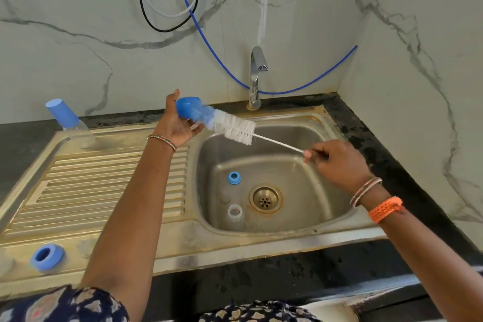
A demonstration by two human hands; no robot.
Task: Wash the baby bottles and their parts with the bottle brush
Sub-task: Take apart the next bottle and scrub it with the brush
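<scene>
Above the steel sink, the left hand held a blue bottle cap, its fingers curled round the cap's far side. The bottle brush had its bristled head partly inside the cap, the white bristles sticking out toward four o'clock. The right hand pinched the thin wire handle at its end, fingers clamped together on it, at three o'clock from the cap.

In the basin, a small blue ring lay at ten o'clock from the drain, and a clear bottle stood open-mouthed at eight o'clock from it, close beside it. On the ribbed drainboard, a second bottle with a blue cap stood at the far left corner, at nine o'clock from the left hand. A larger blue ring lay on the near left edge of the drainboard, at seven o'clock. The tap rose at twelve o'clock behind the basin, with a blue hose looping along the marble wall. Dark worktop bordered the sink.
</scene>
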